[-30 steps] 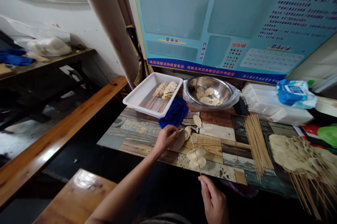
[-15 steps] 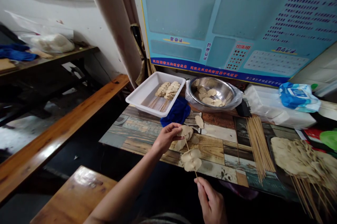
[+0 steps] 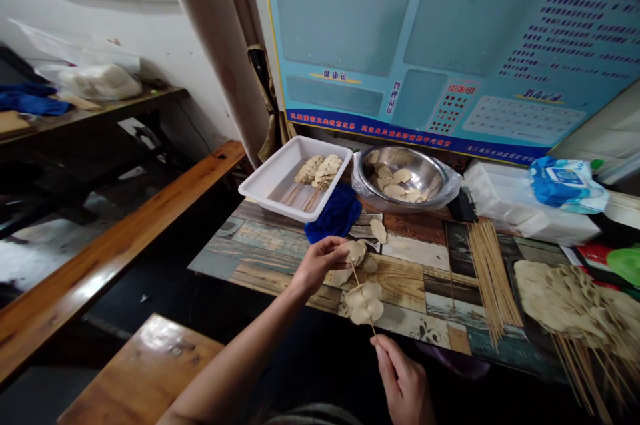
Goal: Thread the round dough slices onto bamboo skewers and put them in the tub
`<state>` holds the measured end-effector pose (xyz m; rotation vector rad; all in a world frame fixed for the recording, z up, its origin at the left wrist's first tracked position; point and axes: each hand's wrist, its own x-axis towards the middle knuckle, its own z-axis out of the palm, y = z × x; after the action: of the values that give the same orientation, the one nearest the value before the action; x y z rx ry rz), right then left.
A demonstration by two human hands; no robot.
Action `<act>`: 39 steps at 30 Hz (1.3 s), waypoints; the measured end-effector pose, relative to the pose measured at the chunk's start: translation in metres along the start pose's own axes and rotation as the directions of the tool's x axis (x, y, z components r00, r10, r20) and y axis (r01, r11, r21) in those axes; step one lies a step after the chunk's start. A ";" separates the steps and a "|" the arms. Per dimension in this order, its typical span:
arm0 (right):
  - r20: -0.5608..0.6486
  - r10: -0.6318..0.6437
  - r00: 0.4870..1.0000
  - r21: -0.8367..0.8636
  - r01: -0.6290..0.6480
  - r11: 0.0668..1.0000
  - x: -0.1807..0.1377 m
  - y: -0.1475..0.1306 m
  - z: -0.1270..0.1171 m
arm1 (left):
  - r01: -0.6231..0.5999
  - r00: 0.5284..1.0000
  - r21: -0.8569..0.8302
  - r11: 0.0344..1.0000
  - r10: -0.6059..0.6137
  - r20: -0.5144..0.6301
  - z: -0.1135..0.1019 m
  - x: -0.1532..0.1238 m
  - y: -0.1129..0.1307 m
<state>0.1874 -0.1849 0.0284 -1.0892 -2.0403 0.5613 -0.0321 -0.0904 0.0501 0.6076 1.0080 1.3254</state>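
My right hand (image 3: 404, 382) is closed round the lower end of a thin wooden skewer (image 3: 373, 330). Several pale, flat slices (image 3: 365, 303) are threaded along the skewer's middle. At its upper tip, my left hand (image 3: 323, 266) pinches a round pale slice (image 3: 355, 252) between thumb and fingers. Whether the tip has pierced that slice I cannot tell. More loose slices (image 3: 339, 277) lie on the table just under my left hand, partly hidden by it. A single oval slice (image 3: 379, 231) rests farther back.
A white tray (image 3: 270, 197) holds finished-looking skewers, beside a blue cloth (image 3: 334, 213). Behind stands a steel bowl (image 3: 440, 175) with slices. To the right lie bare skewers (image 3: 493, 278) and a dark tray heaped with loaded skewers (image 3: 565, 298). A wooden stool (image 3: 145, 372) is at lower left.
My left hand has shifted slightly down and right with the pinched slice. My right hand and the skewer have barely moved.
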 end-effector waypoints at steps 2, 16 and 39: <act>-0.007 -0.008 1.000 0.004 0.008 1.000 0.000 0.002 0.000 | 0.083 0.997 -0.079 0.993 -0.082 0.013 -0.001 0.000 0.000; -0.054 0.021 0.998 -0.026 -0.022 0.999 -0.002 0.003 0.007 | -0.024 0.999 -0.048 0.999 0.025 0.020 0.009 -0.007 -0.016; -0.119 0.097 0.988 -0.098 -0.109 0.989 -0.008 0.019 -0.004 | -0.255 0.946 0.765 0.591 0.315 0.072 -0.036 -0.005 -0.005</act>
<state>0.2027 -0.1812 0.0154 -1.2654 -1.9406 0.4377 -0.0598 -0.1027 0.0301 1.4403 1.6052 1.1449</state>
